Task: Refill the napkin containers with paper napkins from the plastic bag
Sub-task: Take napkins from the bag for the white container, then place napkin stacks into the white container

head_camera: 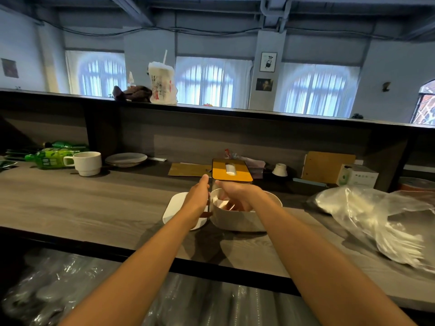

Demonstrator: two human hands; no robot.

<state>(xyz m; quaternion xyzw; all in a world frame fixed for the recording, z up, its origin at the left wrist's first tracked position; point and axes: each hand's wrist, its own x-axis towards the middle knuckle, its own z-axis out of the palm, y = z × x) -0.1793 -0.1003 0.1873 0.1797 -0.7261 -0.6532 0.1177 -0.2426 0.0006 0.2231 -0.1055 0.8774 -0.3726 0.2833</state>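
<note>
White napkins (pixel 222 204) sit inside the open white container (pixel 237 221) at the near middle of the counter, where your right hand (pixel 235 196) reaches in, fingers curled on them; press them flat. Your left hand (pixel 199 194) lies relaxed beside its rim. Refills wait in the plastic bag (pixel 376 215), right. No writing is legible.
</note>
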